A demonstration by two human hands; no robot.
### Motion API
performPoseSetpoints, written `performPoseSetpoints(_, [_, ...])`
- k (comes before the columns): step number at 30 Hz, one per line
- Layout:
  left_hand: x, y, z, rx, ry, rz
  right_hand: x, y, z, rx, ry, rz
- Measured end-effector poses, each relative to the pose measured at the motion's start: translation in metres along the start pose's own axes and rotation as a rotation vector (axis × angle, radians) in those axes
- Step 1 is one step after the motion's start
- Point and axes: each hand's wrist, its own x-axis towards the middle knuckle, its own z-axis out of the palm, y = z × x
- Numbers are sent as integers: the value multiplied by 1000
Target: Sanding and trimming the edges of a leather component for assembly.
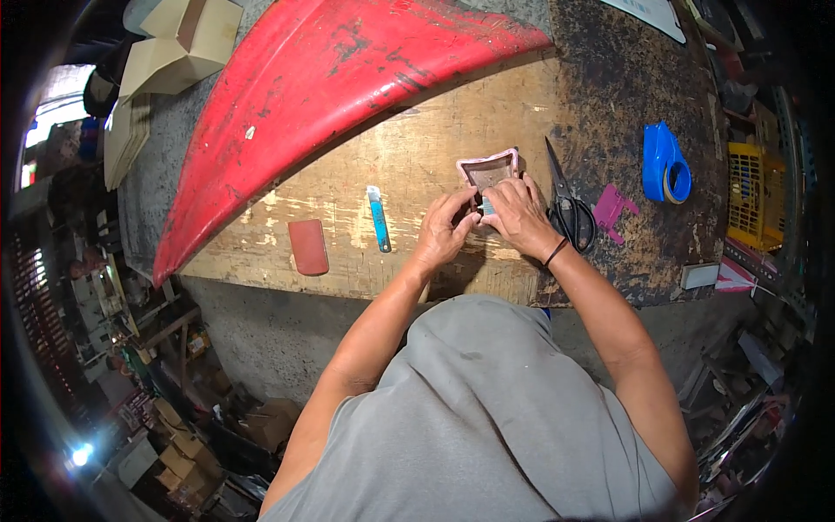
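A small tray-like piece [488, 159] with a raised pinkish rim and a brownish inside lies on the wooden table in front of me. My left hand [445, 230] has its fingers and thumb closed at the near left side of its rim. Over its near right part, my right hand [517, 217] presses a small grey-green piece [487, 207] with fingers bent. Both hands hide the near end of the tray-like piece. Black scissors [570, 204] lie just right of my right hand, blades pointing away. A blue cutter knife [378, 219] rests left of my left hand.
A large scuffed red panel [348, 78] covers the far left. A reddish-brown flat block [308, 247] lies near the front edge. To the right are a magenta cut-out [613, 211], a blue tape dispenser [665, 163] and a yellow crate [755, 196]. Cardboard pieces [178, 52] stand far left.
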Motion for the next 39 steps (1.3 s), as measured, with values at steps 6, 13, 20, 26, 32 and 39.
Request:
performPoseSetpoints(6, [2, -13, 6, -281, -77, -256, 1, 2, 3, 39, 61, -18])
performPoseSetpoints(13, [6, -9, 3, -170, -51, -119, 0, 8, 6, 47, 88, -39])
performPoseSetpoints(20, [1, 11, -10, 87, -10, 164, -2, 0, -10, 53, 151, -81])
performPoseSetpoints(26, [5, 22, -11, 167, -47, 56, -3, -2, -4, 39, 173, -51])
performPoseSetpoints(32, [6, 26, -8, 175, -40, -22, -8, 2, 9, 90, 263, 47])
performPoseSetpoints(39, [3, 17, 3, 247, 1, 33, -21, -1, -11, 284, 473, 251])
